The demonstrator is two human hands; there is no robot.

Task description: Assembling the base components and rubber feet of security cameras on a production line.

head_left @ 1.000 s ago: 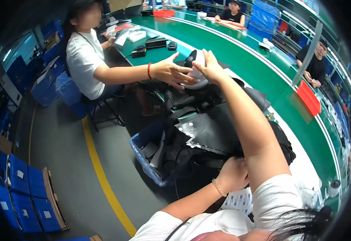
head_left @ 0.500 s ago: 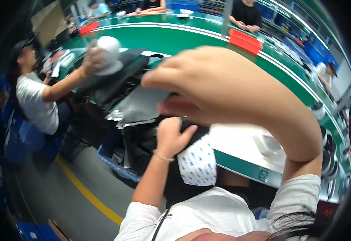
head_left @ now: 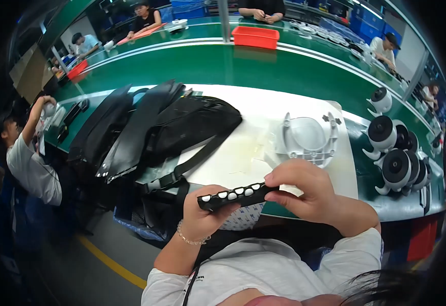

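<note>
In front of my chest is a black strip-like piece (head_left: 251,197) with a row of round white parts along its upper edge; its exact kind is unclear. Around its left end, my left hand (head_left: 200,214) is closed, thumb below. My right hand (head_left: 309,188) pinches the right end between thumb and fingers. Beyond the right hand, a white plastic frame with a round middle (head_left: 309,135) lies on a white sheet (head_left: 243,158). Left of that sheet's middle rests a black bag with a strap and buckle (head_left: 197,122).
Black and clear plastic pouches (head_left: 136,127) cover the table's left part. Several round black-and-white devices (head_left: 393,166) crowd the right edge. A red bin (head_left: 256,37) stands across the green bench (head_left: 182,64). A co-worker (head_left: 31,158) sits at the left; other people work opposite.
My right arm has come down from its raised reach across the view. Both hands now hold the black strip. My view has shifted rightward, and the co-worker's white round object is farther off.
</note>
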